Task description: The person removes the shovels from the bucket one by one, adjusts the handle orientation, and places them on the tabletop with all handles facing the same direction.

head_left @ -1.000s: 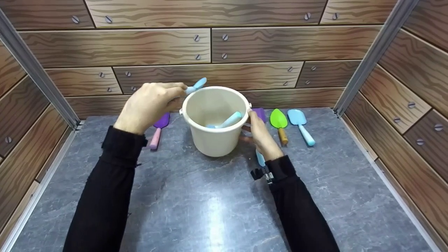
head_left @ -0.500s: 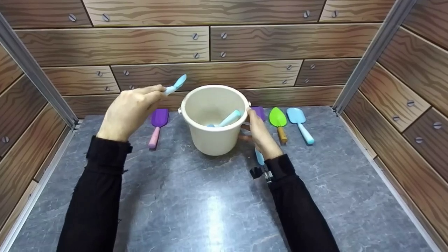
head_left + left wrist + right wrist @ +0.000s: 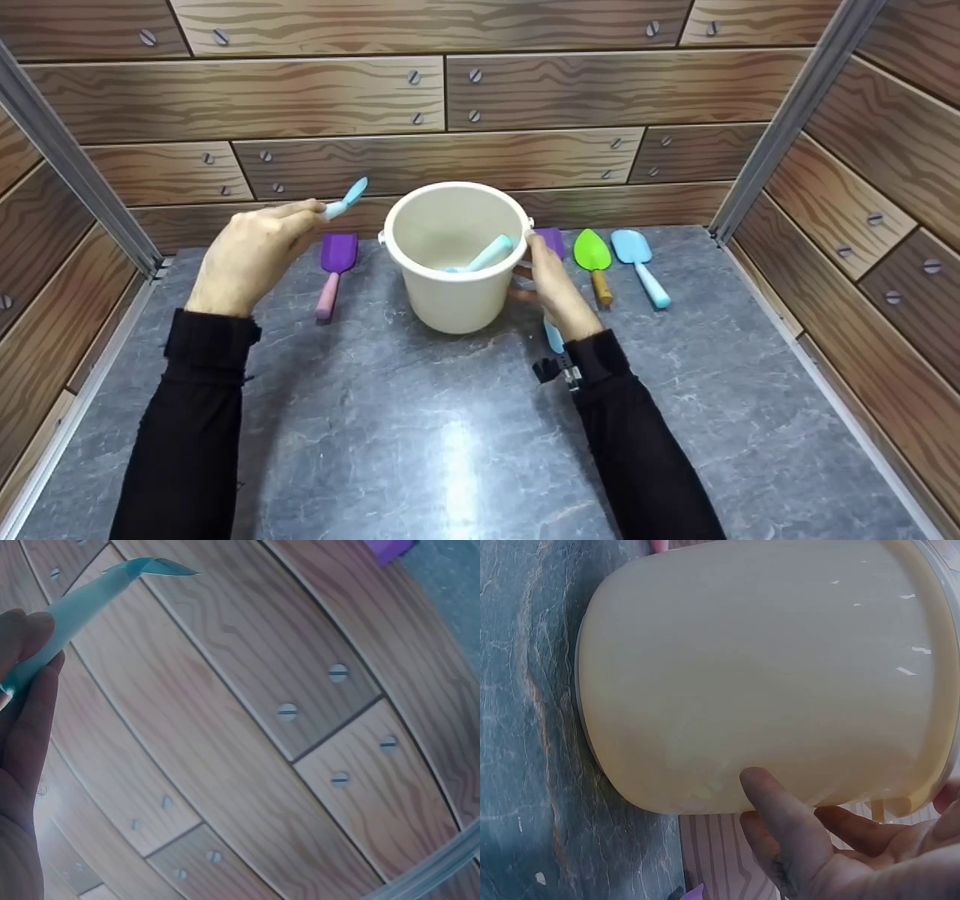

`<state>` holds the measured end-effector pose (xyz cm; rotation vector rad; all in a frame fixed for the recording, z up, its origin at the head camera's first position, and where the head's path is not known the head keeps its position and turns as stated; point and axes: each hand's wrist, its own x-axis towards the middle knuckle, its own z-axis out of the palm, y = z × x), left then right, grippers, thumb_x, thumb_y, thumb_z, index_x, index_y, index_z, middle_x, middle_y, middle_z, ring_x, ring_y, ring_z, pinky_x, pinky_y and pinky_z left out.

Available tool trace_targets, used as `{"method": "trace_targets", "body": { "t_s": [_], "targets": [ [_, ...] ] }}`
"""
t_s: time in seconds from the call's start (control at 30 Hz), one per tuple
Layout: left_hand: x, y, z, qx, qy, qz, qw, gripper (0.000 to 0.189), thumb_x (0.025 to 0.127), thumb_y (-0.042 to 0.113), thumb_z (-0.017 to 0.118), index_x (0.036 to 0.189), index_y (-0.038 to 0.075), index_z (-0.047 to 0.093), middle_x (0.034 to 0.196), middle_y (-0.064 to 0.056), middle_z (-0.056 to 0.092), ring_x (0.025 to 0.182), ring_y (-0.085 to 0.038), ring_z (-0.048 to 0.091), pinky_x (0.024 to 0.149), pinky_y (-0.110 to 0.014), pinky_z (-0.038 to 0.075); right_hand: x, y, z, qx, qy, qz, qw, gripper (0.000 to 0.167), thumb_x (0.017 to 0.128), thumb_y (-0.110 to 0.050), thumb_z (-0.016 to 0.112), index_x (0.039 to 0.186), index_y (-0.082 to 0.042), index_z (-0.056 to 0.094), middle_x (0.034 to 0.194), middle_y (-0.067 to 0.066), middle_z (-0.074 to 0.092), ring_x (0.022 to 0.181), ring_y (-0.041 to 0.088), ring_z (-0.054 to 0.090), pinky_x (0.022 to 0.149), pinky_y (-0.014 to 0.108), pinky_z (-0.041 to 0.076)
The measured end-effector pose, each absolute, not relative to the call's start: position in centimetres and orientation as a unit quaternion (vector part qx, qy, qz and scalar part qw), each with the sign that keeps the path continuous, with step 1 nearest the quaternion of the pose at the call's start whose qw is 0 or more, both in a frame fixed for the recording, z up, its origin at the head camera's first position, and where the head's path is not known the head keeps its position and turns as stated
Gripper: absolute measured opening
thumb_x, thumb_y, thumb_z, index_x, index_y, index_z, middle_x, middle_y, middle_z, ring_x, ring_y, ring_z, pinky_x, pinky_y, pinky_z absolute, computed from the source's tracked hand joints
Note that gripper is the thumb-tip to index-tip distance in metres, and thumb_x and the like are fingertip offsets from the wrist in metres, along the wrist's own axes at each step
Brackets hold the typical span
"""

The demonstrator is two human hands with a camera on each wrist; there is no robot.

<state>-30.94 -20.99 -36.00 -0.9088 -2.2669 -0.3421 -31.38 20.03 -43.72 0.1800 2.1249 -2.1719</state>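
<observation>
My left hand [image 3: 251,255] pinches the pale handle of a light-blue garden trowel [image 3: 356,190], raised left of the bucket with its blade pointing up and right. In the left wrist view, thumb and fingers hold the handle of this trowel [image 3: 84,609]. A cream plastic bucket [image 3: 456,304] stands upright on the tabletop. Inside it leans a light-blue tool [image 3: 492,253] with a turquoise handle; its lower end is partly hidden. My right hand [image 3: 559,289] rests against the bucket's right side near the rim, and in the right wrist view its fairly straight fingers touch the wall.
Left of the bucket lies a purple shovel [image 3: 339,253] with a pink handle. To its right are another purple blade [image 3: 551,240], a green trowel [image 3: 592,251] and a light-blue shovel [image 3: 632,246]. A light-blue piece [image 3: 553,337] shows beneath my right wrist. Wood-patterned walls [image 3: 337,97] enclose the grey tabletop [image 3: 375,435].
My left hand has carried the trowel leftward, away from the bucket's rim, and lowered slightly in the last half second. The right hand and the bucket stay in place.
</observation>
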Motion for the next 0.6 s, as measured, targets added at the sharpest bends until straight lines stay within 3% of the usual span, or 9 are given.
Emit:
{"method": "trace_targets", "body": {
  "t_s": [0.27, 0.6],
  "targets": [
    [-31.5, -22.2, -37.8, -0.336, -0.871, -0.137, 0.330, 0.016, 0.102, -0.010, 0.081, 0.114, 0.000, 0.086, 0.128, -0.023, 0.088, 0.109, -0.045, 0.088, 0.086, -0.054, 0.074, -31.3, 20.1, -43.8, 0.051, 0.697, -0.714, 0.049, 0.069, 0.125, -0.047, 0.027, 0.178, -0.008, 0.045, 0.178, 0.025, 0.048, 0.168, 0.048, 0.051, 0.134, 0.070, 0.050],
    [-31.7, -24.1, -39.7, -0.314, -0.884, -0.145, 0.315, 0.022, 0.101, -0.013, 0.080, 0.118, 0.000, 0.087, 0.128, -0.021, 0.088, 0.112, -0.047, 0.088, 0.091, -0.058, 0.073, -31.4, 20.1, -43.9, 0.052, 0.700, -0.711, 0.048, 0.068, 0.125, -0.048, 0.027, 0.177, -0.008, 0.047, 0.178, 0.025, 0.049, 0.167, 0.047, 0.051, 0.134, 0.068, 0.051]
  ]
}}
